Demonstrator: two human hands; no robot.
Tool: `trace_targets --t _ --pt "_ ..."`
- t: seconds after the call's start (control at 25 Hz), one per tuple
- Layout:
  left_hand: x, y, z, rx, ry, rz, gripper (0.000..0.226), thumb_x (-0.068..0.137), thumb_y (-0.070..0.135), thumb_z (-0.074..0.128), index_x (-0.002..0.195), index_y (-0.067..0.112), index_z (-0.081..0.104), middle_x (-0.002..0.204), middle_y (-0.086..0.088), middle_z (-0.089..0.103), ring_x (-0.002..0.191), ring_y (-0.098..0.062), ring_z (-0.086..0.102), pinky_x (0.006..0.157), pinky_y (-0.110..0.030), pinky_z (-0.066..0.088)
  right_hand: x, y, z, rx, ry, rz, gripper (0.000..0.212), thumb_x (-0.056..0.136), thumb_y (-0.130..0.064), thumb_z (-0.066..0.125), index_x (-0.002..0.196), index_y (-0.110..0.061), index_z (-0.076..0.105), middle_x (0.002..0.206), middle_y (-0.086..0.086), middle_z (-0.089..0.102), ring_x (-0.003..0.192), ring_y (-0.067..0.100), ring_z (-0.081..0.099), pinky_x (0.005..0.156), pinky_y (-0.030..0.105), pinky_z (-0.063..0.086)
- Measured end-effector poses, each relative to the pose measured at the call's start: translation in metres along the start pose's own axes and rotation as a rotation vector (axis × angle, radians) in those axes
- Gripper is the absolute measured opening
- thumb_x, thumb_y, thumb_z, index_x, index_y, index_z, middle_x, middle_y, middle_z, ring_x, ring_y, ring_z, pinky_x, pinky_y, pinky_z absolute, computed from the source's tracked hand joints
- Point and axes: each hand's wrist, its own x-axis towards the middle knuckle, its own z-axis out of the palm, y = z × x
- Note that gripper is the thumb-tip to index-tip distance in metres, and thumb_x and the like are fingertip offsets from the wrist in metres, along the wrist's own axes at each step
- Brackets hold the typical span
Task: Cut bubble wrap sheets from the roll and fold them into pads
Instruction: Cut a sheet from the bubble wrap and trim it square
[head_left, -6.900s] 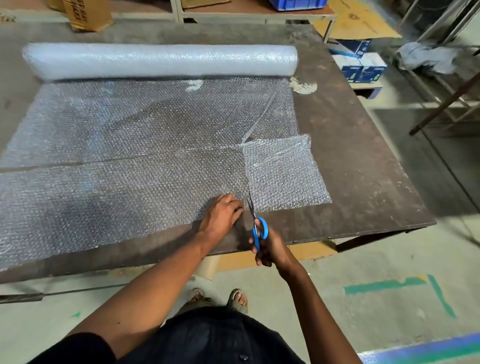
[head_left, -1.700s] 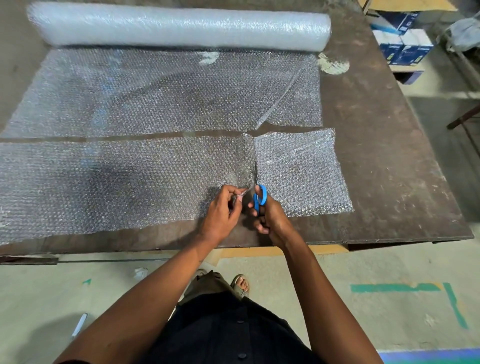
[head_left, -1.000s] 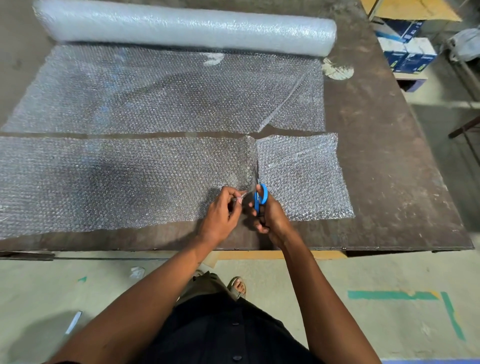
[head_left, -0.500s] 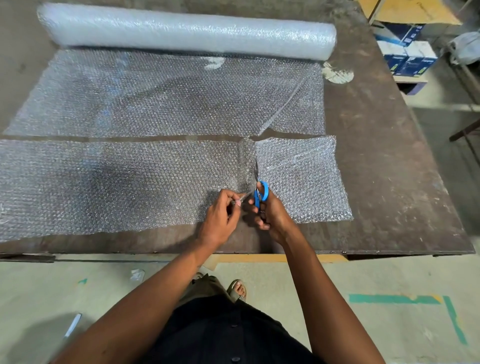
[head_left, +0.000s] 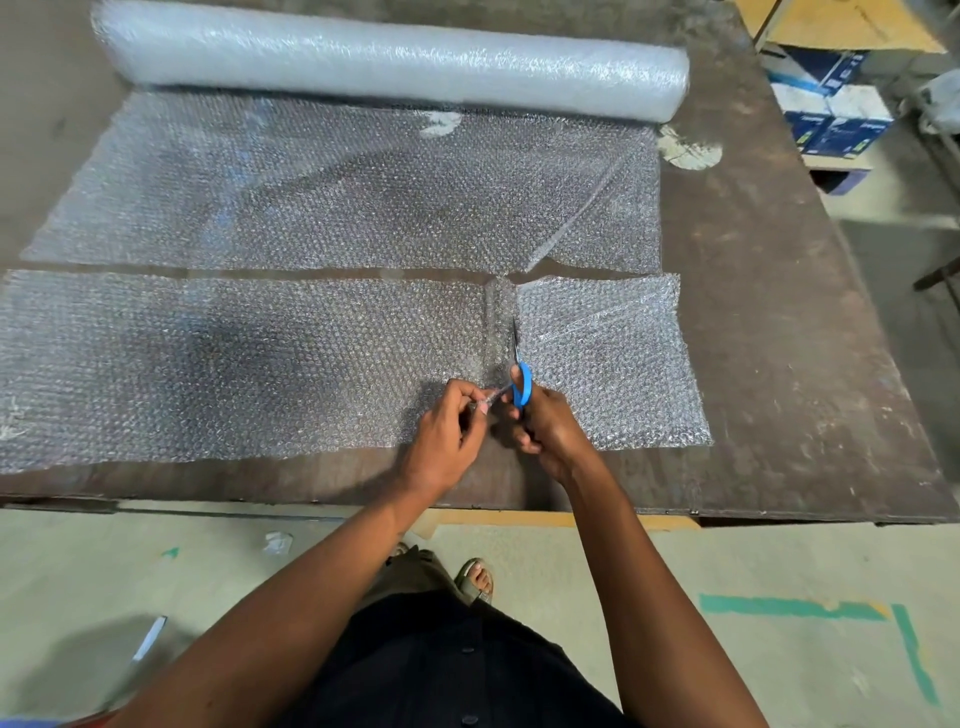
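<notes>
Dark brown worn wooden table (head_left: 779, 312) carries a long clear bubble wrap roll (head_left: 389, 57) at its far edge, unrolled sheet (head_left: 337, 192) below it. Nearer, a cut clear bubble wrap strip (head_left: 234, 364) is partly slit across. Right hand (head_left: 550, 431) grips blue-handled scissors (head_left: 521, 382), blades pointing away in the slit. Left hand (head_left: 447, 436) pinches the strip's cut edge beside the handles. Risk: flimsy film bunches between blades, cut wanders; slack pinch would cause it. Left fingertips sit close to the blades.
</notes>
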Motion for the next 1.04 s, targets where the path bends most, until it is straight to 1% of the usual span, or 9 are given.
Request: trace_targets --t 0.16,0.28,0.32,0.44,0.52,0.68,0.76,0.92,1.04 --pt "0.000 0.002 0.000 0.010 0.018 -0.012 0.008 0.105 0.016 0.058 0.111 0.016 0.051 0.084 0.017 0.057 0.073 0.001 0.059 0.064 -0.036 0.048 0.006 -0.004 0.004 -0.003 0.010 0.093 0.054 0.105 -0.063 0.048 0.086 -0.013 0.057 0.065 0.000 0.045 0.037 0.010 0.030 0.035 0.018 0.015" --pt "0.000 0.004 -0.002 0.017 0.021 -0.009 0.010 0.104 0.013 0.060 0.110 0.015 0.052 0.083 0.020 0.056 0.073 0.005 0.058 0.063 -0.025 0.043 0.010 -0.007 0.003 0.008 -0.028 0.099 0.060 0.102 -0.070 0.044 0.084 -0.014 0.056 0.065 -0.001 0.045 0.038 0.010 0.029 0.034 0.018 0.016" --pt "0.000 0.005 -0.002 0.013 0.021 -0.002 0.010 0.104 0.013 0.060 0.109 0.016 0.052 0.084 0.020 0.056 0.073 0.004 0.058 0.063 -0.026 0.043 0.012 -0.008 0.002 -0.002 -0.034 0.085 0.060 0.102 -0.070 0.045 0.084 -0.014 0.056 0.065 -0.001 0.045 0.039 0.010 0.029 0.033 0.019 0.017" --pt "-0.001 0.005 -0.001 0.009 0.007 -0.016 0.010 0.104 0.016 0.059 0.110 0.017 0.051 0.082 0.016 0.056 0.070 -0.005 0.057 0.062 -0.039 0.049 0.021 -0.011 -0.001 0.004 -0.053 0.058 0.058 0.100 -0.069 0.051 0.088 -0.012 0.056 0.068 0.001 0.044 0.040 0.009 0.029 0.033 0.019 0.019" --pt "-0.001 0.004 -0.001 0.006 0.009 -0.019 0.010 0.104 0.017 0.059 0.110 0.018 0.051 0.084 0.013 0.058 0.072 -0.007 0.060 0.064 -0.044 0.051 0.025 -0.011 -0.003 0.024 -0.060 0.050 0.056 0.100 -0.066 0.055 0.088 -0.012 0.056 0.067 0.001 0.043 0.040 0.010 0.029 0.034 0.019 0.018" --pt "-0.002 0.005 -0.002 -0.005 0.011 -0.022 0.011 0.104 0.019 0.058 0.111 0.018 0.051 0.099 0.008 0.067 0.087 -0.008 0.068 0.072 -0.037 0.056 0.027 -0.005 -0.005 0.027 -0.059 0.003 0.049 0.105 -0.055 0.059 0.084 -0.011 0.056 0.062 0.003 0.042 0.040 0.011 0.030 0.037 0.020 0.019" --pt "-0.002 0.003 -0.001 -0.006 0.010 -0.025 0.011 0.104 0.023 0.057 0.112 0.020 0.051 0.102 0.006 0.068 0.091 -0.010 0.070 0.074 -0.039 0.057 0.029 -0.003 -0.006 0.036 -0.062 0.002 0.047 0.106 -0.052 0.058 0.085 -0.010 0.056 0.064 0.003 0.042 0.040 0.012 0.030 0.037 0.020 0.019" --pt "-0.002 0.003 -0.002 -0.009 0.013 -0.023 0.011 0.104 0.018 0.058 0.111 0.020 0.050 0.101 0.011 0.067 0.094 -0.006 0.069 0.077 -0.037 0.056 0.034 -0.011 -0.004 0.010 -0.062 0.055 0.056 0.105 -0.063 0.050 0.085 -0.011 0.057 0.065 0.003 0.046 0.037 0.013 0.033 0.035 0.019 0.016" --pt "-0.002 0.004 -0.003 -0.008 0.028 -0.028 0.009 0.103 0.019 0.058 0.110 0.019 0.051 0.091 0.020 0.062 0.081 0.001 0.064 0.069 -0.034 0.052 0.038 -0.017 -0.006 -0.052 -0.062 0.041 0.061 0.101 -0.071 0.047 0.084 -0.014 0.058 0.066 0.000 0.049 0.041 0.013 0.033 0.034 0.021 0.019"
